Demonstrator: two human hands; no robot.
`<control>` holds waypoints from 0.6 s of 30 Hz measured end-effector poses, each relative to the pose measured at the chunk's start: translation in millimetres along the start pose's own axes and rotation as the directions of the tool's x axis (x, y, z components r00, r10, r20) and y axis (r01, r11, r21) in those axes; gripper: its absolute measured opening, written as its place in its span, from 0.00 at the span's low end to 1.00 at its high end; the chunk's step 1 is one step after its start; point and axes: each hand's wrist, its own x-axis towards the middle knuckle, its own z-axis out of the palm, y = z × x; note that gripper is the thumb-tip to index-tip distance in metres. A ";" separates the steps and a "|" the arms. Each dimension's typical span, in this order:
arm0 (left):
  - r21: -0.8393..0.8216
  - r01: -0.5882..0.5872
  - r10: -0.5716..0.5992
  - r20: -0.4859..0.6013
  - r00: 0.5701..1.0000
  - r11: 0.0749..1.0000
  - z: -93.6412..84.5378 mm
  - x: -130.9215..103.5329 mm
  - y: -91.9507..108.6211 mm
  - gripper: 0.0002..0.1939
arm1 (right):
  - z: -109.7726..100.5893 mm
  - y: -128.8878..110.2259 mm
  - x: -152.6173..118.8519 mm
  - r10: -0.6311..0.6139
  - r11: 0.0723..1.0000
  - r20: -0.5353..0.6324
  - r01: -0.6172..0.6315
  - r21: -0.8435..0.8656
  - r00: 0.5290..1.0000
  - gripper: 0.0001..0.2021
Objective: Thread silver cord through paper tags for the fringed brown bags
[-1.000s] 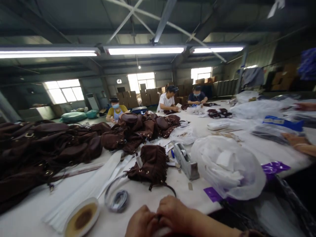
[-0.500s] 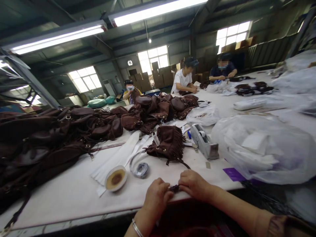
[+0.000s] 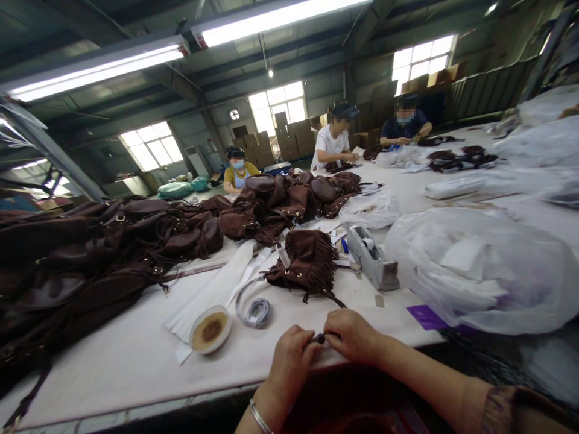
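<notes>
At the front edge of the table, my left hand (image 3: 293,355) and my right hand (image 3: 351,335) meet, both with fingers pinched. Between them a short stretch of dark brown cord (image 3: 321,339) shows; the rest is covered by the fingers. Just beyond lies a brown fringed bag (image 3: 307,265), and a dark strap runs from it toward my right hand. On the bag rests a small clear bottle (image 3: 283,256). To the left are a roll of grey tape (image 3: 259,313) and a white bowl (image 3: 211,329) with a brown-stained yellowish inside.
Brown bags (image 3: 149,235) are heaped along the left and back. A grey tape dispenser (image 3: 373,259) stands right of the fringed bag, beside a large clear plastic sack (image 3: 479,271). White strips (image 3: 212,295) lie behind the bowl. Several co-workers (image 3: 333,141) sit across the table.
My hands stay pinched on the cord and have shifted slightly, with the dark piece turned a little. Across the table, the co-worker in yellow has lowered a brown item from in front of them.
</notes>
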 end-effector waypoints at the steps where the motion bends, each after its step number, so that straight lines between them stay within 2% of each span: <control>1: 0.000 -0.004 0.004 -0.001 1.000 1.000 1.0 1.1 1.3 0.09 | 0.5 -0.5 0.6 0.003 1.000 -0.001 -0.003 0.011 1.000 0.05; 6: 0.012 0.000 0.000 -0.008 1.000 1.000 6.1 6.7 -0.8 0.10 | 1.2 -3.6 1.9 -0.012 0.999 0.019 0.011 0.047 1.000 0.06; 9: -0.005 0.026 -0.026 -0.024 0.999 1.000 8.7 9.6 -5.1 0.18 | 1.2 -6.6 3.2 -0.027 0.998 0.033 0.025 0.061 0.999 0.06; 11: -0.035 -0.016 0.015 -0.018 1.000 0.999 9.7 10.4 -5.9 0.22 | -0.8 -8.4 4.3 -0.032 0.994 0.033 0.029 0.105 0.999 0.06; 14: -0.061 -0.147 0.148 0.009 0.989 0.987 9.4 9.2 -6.3 0.25 | -9.7 -6.5 4.5 -0.093 0.982 0.055 0.082 0.168 0.994 0.07; 18: 0.030 -0.197 0.198 -0.023 0.980 0.980 8.3 6.2 -12.5 0.29 | -25.8 7.6 1.2 -0.128 0.989 0.049 0.124 0.084 0.991 0.07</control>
